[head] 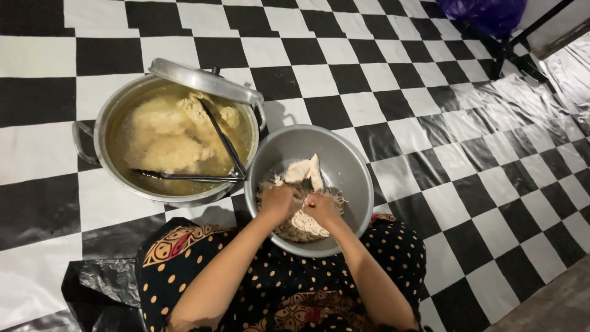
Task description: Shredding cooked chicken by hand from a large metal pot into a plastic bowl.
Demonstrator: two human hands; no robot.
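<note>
Left hand (279, 201): positioned just below the centre of the frame, inside the grey bowl (350, 161). The forearm enters from the bottom edge and angles up and to the right. The back of the hand faces the camera; the fingers are curled down and closed on a piece of cooked chicken (302, 222).

Right hand (322, 208): located directly beside the left hand, touching or almost touching it. The forearm enters from the lower right and angles up and to the left, so the two forearms converge on the bowl. The fingers are bent down and closed on the same piece of chicken.

Bowl contents: shredded chicken (335, 198) lies around and under both hands. A larger pale whole piece (305, 170) rests just above the hands, toward the far wall of the bowl.

Bowl position: the bowl sits at the centre of the frame, its near rim over the lap, which is covered by dark dotted fabric (276, 276).

Metal pot (117, 107): stands left of centre, touching or nearly touching the bowl. It holds yellowish broth with chicken pieces. Black tongs (209, 157) lie across the pot, resting on its right rim. The lid (206, 81) rests tilted on the far rim.

Floor (393, 80): black-and-white checkered. A black plastic sheet (104, 280) lies at the lower left.
</note>
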